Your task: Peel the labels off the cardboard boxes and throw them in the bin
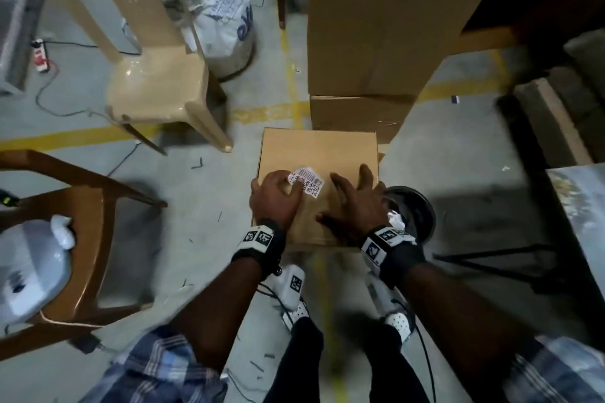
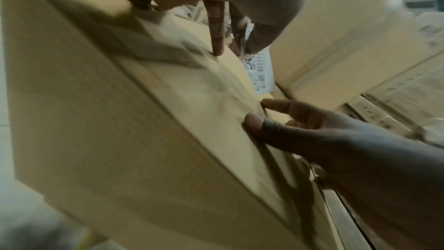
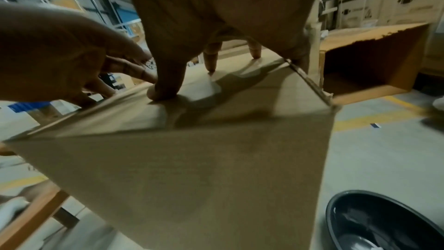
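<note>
While both hands are busy on top of one box, the scene looks like this:

Box: a small brown cardboard box point(image 1: 317, 154) sits on the grey floor, right in front of the person's feet.
Label: a white paper label with black bar codes point(image 1: 307, 180) is on top of the small box, near its left side. One end is lifted off the cardboard and curls up; the other end looks stuck down.
Left hand: the left hand point(image 1: 274, 198) has its fingers curled, and they pinch the lifted end of the label. In the left wrist view one finger point(image 2: 217, 31) points down and touches the box top beside the label.
Right hand: the right hand point(image 1: 355, 203) lies spread out on the box top, to the right of the label. Its fingers are straight and press down on the cardboard.
Bin: a round black bin point(image 1: 417, 211) stands on the floor, touching or just beside the right side of the small box. Something white and crumpled lies inside it.
Other boxes: two bigger brown cardboard boxes point(image 1: 376, 42) are stacked just behind the small box.
Chairs: a cream plastic chair point(image 1: 157, 82) stands to the left and further back. A brown plastic chair point(image 1: 85, 193) is at the near left.
Bag: a white sack with blue letters point(image 1: 216, 13) sits behind the cream chair.
</note>
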The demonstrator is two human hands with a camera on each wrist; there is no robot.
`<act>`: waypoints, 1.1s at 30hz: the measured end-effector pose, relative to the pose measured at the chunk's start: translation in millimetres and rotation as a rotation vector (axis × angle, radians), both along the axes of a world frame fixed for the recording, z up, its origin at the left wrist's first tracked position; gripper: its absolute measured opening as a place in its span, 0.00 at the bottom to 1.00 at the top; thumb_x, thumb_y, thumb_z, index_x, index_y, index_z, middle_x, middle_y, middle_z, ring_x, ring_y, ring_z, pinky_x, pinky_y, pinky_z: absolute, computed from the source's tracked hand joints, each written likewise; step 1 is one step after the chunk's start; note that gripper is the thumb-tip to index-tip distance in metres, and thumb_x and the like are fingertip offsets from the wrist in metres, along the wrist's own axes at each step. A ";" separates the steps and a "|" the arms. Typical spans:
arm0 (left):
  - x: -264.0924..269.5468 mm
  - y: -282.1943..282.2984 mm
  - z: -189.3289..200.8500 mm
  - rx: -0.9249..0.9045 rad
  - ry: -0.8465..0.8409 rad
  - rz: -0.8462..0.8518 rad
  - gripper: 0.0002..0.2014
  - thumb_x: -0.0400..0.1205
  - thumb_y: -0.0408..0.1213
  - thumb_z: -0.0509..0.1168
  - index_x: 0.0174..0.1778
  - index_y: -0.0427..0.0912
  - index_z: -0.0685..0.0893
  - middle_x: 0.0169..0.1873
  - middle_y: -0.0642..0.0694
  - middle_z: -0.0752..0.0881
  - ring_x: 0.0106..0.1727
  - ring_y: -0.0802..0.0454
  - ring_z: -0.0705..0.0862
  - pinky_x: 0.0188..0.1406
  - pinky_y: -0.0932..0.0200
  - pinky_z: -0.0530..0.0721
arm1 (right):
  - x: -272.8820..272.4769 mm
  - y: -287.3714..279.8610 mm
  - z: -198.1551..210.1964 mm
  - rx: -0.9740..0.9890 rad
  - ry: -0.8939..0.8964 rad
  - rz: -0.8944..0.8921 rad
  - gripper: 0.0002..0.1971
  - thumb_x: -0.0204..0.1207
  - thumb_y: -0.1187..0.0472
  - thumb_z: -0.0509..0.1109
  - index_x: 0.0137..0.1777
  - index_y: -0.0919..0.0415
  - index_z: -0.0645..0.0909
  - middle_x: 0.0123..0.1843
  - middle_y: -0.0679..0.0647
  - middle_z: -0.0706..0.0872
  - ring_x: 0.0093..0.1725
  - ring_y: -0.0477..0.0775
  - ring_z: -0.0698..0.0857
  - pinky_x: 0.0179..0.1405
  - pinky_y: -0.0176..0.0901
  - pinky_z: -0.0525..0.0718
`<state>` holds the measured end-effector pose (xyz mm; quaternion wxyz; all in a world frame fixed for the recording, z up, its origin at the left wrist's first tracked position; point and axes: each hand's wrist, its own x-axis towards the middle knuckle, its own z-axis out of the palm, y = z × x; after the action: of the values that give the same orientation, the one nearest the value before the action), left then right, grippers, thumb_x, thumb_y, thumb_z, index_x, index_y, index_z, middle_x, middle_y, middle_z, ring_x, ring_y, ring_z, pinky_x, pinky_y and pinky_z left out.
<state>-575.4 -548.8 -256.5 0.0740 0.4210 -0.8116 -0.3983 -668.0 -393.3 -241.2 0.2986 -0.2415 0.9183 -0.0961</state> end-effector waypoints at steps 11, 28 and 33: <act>-26.8 -66.2 -174.2 0.090 0.077 0.071 0.16 0.75 0.52 0.70 0.53 0.48 0.88 0.53 0.50 0.89 0.58 0.43 0.84 0.59 0.43 0.84 | -25.6 -60.4 -185.9 0.024 -0.020 0.012 0.47 0.69 0.30 0.73 0.84 0.34 0.53 0.88 0.57 0.34 0.83 0.83 0.49 0.77 0.76 0.62; -60.7 -29.7 -228.9 -0.011 -0.061 -0.012 0.19 0.76 0.52 0.65 0.49 0.38 0.87 0.47 0.39 0.84 0.54 0.38 0.82 0.60 0.43 0.80 | -64.9 -46.6 -273.5 -0.132 -0.076 0.012 0.38 0.78 0.41 0.72 0.85 0.41 0.59 0.89 0.52 0.48 0.86 0.70 0.52 0.80 0.76 0.60; -89.4 29.3 -224.9 0.089 -0.086 -0.151 0.18 0.79 0.49 0.68 0.58 0.39 0.87 0.56 0.39 0.85 0.57 0.40 0.83 0.54 0.56 0.77 | -75.3 10.8 -265.0 -0.251 -0.091 -0.164 0.44 0.71 0.41 0.75 0.85 0.44 0.60 0.83 0.56 0.68 0.81 0.61 0.67 0.77 0.70 0.66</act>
<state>-664.8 -519.4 -481.5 -0.0101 0.3783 -0.8248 -0.4200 -743.3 -382.5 -506.1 0.2986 -0.1963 0.9012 -0.2452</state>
